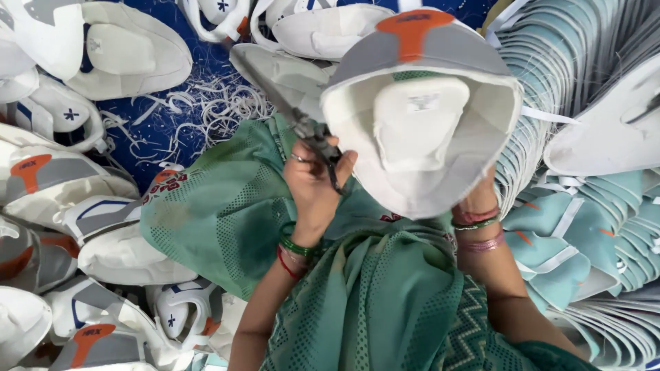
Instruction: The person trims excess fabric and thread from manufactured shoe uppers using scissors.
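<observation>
Roughly a dozen white and grey shoe uppers [103, 233] with orange tabs lie heaped at the left, beside loose white trimmings [199, 110] on a blue cloth [161, 127]. One left hand [315, 189], raised with its wrist bent and two bangles on it, is clenched around a pair of scissors [302, 124], whose blades point up and left. One right hand [481, 196], mostly hidden, grips from below a single upper [421, 110] held open at centre, next to fanned stacks of teal pieces [584, 206].
</observation>
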